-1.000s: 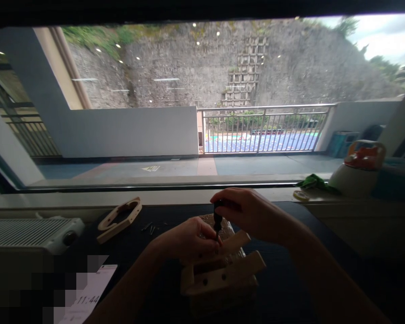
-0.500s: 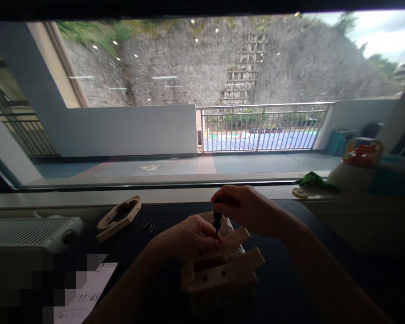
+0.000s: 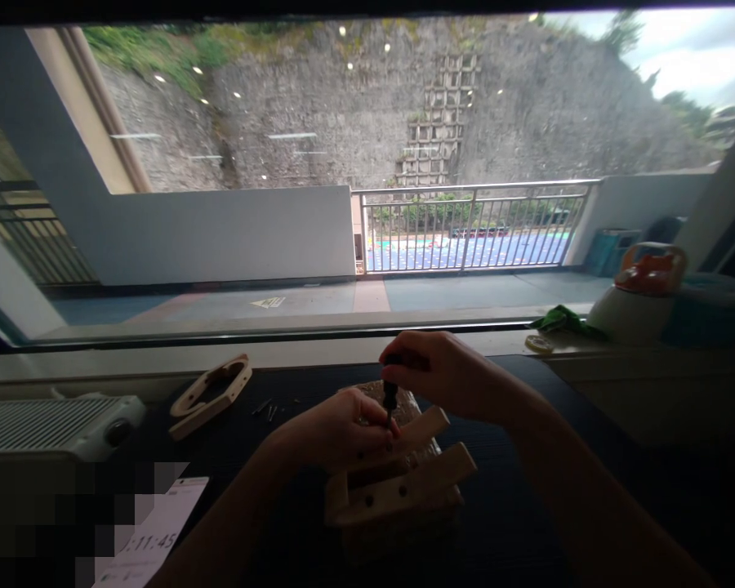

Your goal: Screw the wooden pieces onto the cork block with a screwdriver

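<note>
My right hand [image 3: 432,371] grips the dark handle of a screwdriver [image 3: 390,396], held upright with its shaft pointing down. The tip meets the far bar of a pale wooden frame [image 3: 429,474]. Close around that tip, the fingertips of my left hand [image 3: 343,433] are pinched together, resting on the far bar; what they hold is hidden. Two bars of the frame stick out to the right, and dark round holes show in the near one. Under the frame lies a block in shiny clear wrapping [image 3: 367,388].
On the dark table [image 3: 502,490], a rounded wooden frame [image 3: 211,400] and several small screws [image 3: 269,411] lie left of my hands. A lit phone [image 3: 153,531] lies nearer. A radiator [image 3: 61,425] stands left. The sill holds a green cloth [image 3: 563,321], a tape roll [image 3: 539,343] and a white kettle-like container [image 3: 630,310].
The whole view has shifted slightly. Both hands keep their places on the screwdriver and frame; the right hand's grip looks almost the same.
</note>
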Action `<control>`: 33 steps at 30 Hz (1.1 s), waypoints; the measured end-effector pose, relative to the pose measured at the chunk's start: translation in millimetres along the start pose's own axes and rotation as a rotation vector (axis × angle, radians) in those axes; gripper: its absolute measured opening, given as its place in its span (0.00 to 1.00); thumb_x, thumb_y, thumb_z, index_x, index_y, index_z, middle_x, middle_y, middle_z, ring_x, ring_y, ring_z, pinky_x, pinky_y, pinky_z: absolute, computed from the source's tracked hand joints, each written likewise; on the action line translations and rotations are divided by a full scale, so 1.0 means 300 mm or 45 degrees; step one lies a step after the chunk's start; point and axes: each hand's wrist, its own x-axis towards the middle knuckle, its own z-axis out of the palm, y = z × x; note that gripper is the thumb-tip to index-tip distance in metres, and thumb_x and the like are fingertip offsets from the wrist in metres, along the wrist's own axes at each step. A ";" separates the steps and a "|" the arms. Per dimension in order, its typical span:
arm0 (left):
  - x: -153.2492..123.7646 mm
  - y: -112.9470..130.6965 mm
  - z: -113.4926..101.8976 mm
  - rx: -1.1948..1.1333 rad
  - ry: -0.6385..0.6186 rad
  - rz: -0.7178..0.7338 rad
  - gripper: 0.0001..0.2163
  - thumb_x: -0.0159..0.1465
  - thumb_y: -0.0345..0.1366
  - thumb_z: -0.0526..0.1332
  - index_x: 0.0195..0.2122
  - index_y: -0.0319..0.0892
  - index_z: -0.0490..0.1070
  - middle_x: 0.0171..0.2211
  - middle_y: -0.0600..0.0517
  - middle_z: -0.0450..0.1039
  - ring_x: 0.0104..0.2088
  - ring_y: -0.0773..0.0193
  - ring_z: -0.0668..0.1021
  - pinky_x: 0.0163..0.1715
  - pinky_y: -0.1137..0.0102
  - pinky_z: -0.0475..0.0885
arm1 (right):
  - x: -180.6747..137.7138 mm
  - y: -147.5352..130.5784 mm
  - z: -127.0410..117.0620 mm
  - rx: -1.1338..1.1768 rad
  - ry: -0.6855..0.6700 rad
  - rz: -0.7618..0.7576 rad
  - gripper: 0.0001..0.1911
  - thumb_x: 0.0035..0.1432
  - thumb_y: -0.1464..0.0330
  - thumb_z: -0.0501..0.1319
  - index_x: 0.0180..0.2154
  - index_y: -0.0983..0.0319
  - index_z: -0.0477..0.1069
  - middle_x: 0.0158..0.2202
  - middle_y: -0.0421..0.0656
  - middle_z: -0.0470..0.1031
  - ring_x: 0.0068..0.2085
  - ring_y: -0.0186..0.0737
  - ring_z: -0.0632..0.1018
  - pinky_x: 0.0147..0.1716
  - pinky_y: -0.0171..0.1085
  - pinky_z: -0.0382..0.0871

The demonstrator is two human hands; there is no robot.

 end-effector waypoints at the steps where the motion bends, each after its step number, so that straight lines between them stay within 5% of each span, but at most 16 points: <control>1: -0.001 0.002 -0.001 0.008 0.005 0.004 0.11 0.58 0.38 0.57 0.35 0.40 0.77 0.25 0.55 0.70 0.25 0.70 0.67 0.24 0.75 0.61 | 0.002 0.003 0.005 -0.007 0.007 0.004 0.14 0.56 0.59 0.57 0.36 0.63 0.72 0.26 0.39 0.70 0.26 0.30 0.68 0.23 0.31 0.56; 25: -0.008 0.014 -0.005 -0.049 -0.018 -0.018 0.11 0.57 0.38 0.58 0.35 0.39 0.77 0.25 0.55 0.68 0.25 0.70 0.66 0.24 0.76 0.61 | -0.013 -0.020 -0.019 0.036 -0.043 -0.092 0.13 0.58 0.68 0.54 0.43 0.63 0.72 0.25 0.38 0.70 0.23 0.27 0.65 0.24 0.30 0.56; 33: -0.006 0.008 -0.002 -0.046 -0.036 -0.054 0.13 0.57 0.39 0.57 0.37 0.39 0.76 0.20 0.57 0.63 0.20 0.72 0.61 0.20 0.75 0.57 | -0.003 -0.022 0.009 0.047 0.009 -0.062 0.11 0.56 0.62 0.57 0.36 0.63 0.71 0.25 0.38 0.70 0.24 0.27 0.67 0.22 0.29 0.57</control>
